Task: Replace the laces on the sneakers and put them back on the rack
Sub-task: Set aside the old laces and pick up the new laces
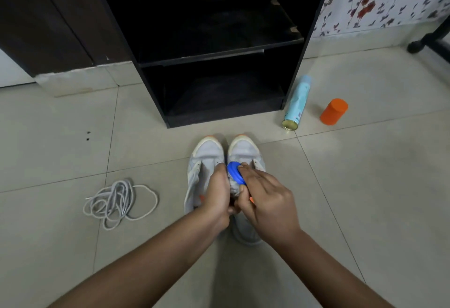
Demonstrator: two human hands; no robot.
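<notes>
Looking down at two pale grey sneakers side by side on the tiled floor (365, 186), toes pointing away. Got the left hand (216, 193) curled tight round the grey fabric at the opening of the right-side sneaker (244, 149). Can't tell if that's the tongue or the collar, too bunched up. Pinching a blue ribbed disc (234, 173) with the right hand (266, 198), fingertips on top and thumb underneath, pressing it against that same fabric, right up against the left hand's knuckles. Hiding most of the shoe's middle with both hands, honestly.

Touching the outer side of the left hand: the left-side sneaker (205, 154), opening spread wide, a bit of orange showing inside. Well off to the left of the left hand, a loose tangle of whitish laces (117, 200) on the tiles. Straight ahead past the fingertips, a black rack (219, 61) with dark shelves. Up and to the right of the right hand, a pale blue spray can (296, 103) lying on its side beside the rack, and near it, further right, an orange cylinder (334, 111).
</notes>
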